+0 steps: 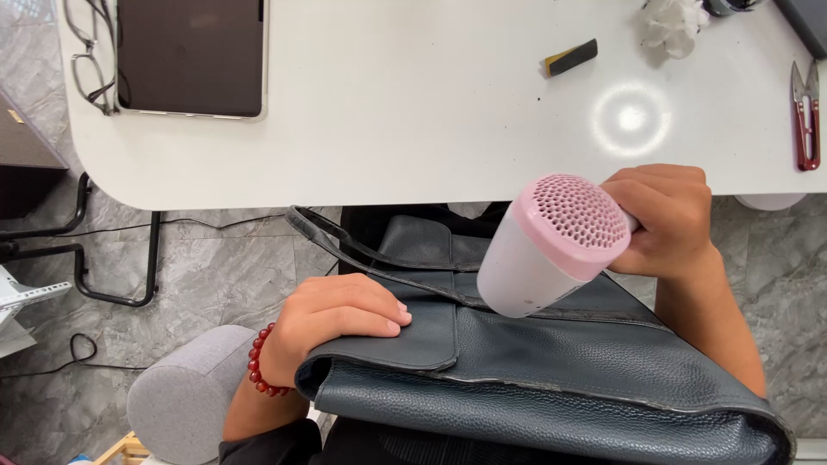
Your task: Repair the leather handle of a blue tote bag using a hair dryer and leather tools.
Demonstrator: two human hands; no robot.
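Person sat w/ a dark grey leather bag (551, 379) across the lap, just below the white bench (413, 129) edge. Left hand (340, 320) lay flat on the bag's flap, fingers (379, 323) closed down over its edge, prob to keep the leather from shifting. Right hand (663, 220) had its fingers wrapped tight round the handle of a small pink-and-white hair dryer (551, 250), nozzle angled down at the flap, vent end facing up. Up on the bench, well apart from all that: a tablet (189, 56), glasses (90, 56), red thread snips (805, 112), a black-and-yellow block (570, 58). Red bead bracelet (258, 362) on the left wrist.
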